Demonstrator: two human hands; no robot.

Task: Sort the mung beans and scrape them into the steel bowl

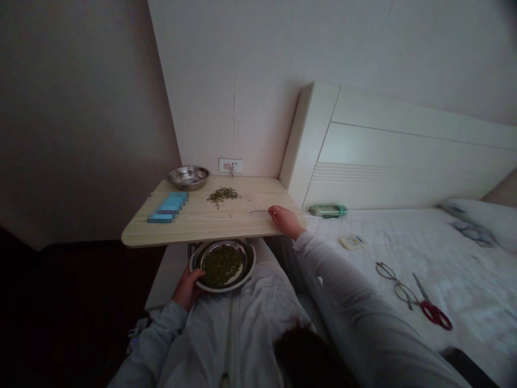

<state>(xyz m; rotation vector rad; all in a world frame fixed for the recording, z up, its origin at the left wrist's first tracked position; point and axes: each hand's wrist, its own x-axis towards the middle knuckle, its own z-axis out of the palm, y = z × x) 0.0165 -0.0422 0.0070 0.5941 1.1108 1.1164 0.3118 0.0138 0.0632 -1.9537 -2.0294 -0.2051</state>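
Note:
My left hand (189,286) grips the rim of a round metal bowl (251,264) in my lap, thumb over the edge. Small green bits (221,264) cover much of its bottom; their kind is too small to make out. Over the right side of the wooden table (194,230), the fingers of my right hand (283,218) are pinched on a thin, dark, curved strand (258,211). To its left lies a loose pile of small green and brown bits (223,195), with a few strays around it.
A second metal bowl (189,178) and a blurred-out blue object (168,207) are on the table's left. A wall socket (231,165) sits behind. On the bed to the right lie a green bottle (328,210), a small pale packet (353,242), glasses (398,284) and red-handled scissors (435,314).

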